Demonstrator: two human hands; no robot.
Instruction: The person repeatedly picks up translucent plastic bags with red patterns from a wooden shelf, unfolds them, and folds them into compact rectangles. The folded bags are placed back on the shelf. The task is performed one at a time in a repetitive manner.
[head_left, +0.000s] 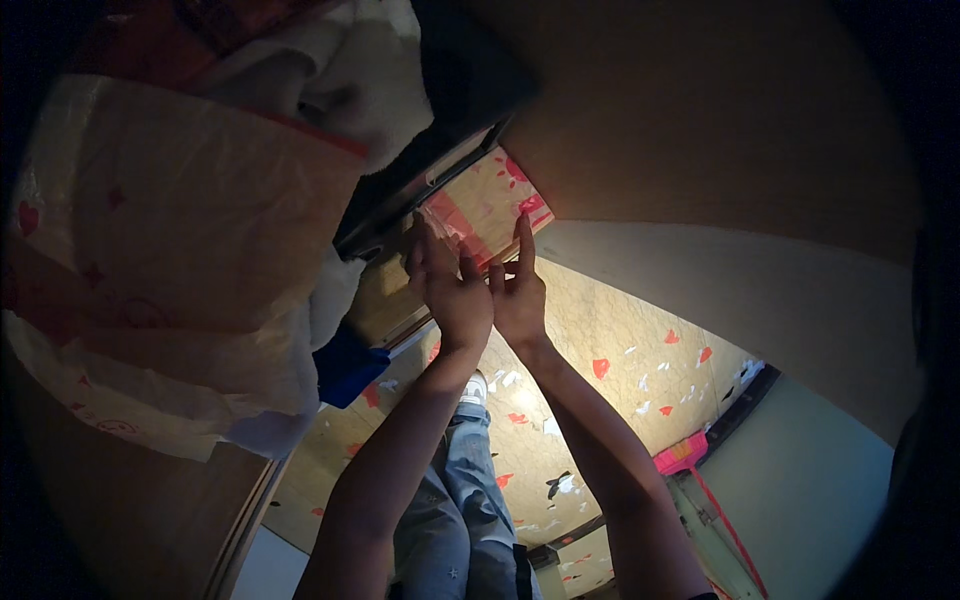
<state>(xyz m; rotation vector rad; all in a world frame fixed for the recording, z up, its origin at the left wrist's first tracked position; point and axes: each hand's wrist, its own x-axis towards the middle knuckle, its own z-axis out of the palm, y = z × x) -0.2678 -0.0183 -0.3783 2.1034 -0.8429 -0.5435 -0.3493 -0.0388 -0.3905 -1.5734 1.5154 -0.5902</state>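
Note:
A clear plastic sheet or bag (480, 204) with pink and red print lies flat on the wooden surface in a narrow corner ahead of me. My left hand (454, 296) is at its near left side, fingers bent against the plastic beside a red band. Whether these fingers pinch the plastic is too dark to tell. My right hand (521, 289) is close beside the left one. Its index finger stretches out and touches a bright pink patch near the sheet's right corner, while the other fingers are bent.
At left, a translucent printed plastic bag (187, 225) bulges out near white fabric (360, 82). A dark-edged object (427, 180) borders the sheet. A wooden panel (712, 120) rises at right. Red and white scraps dot the floor (585, 322); a pink broom (681, 453) lies lower right.

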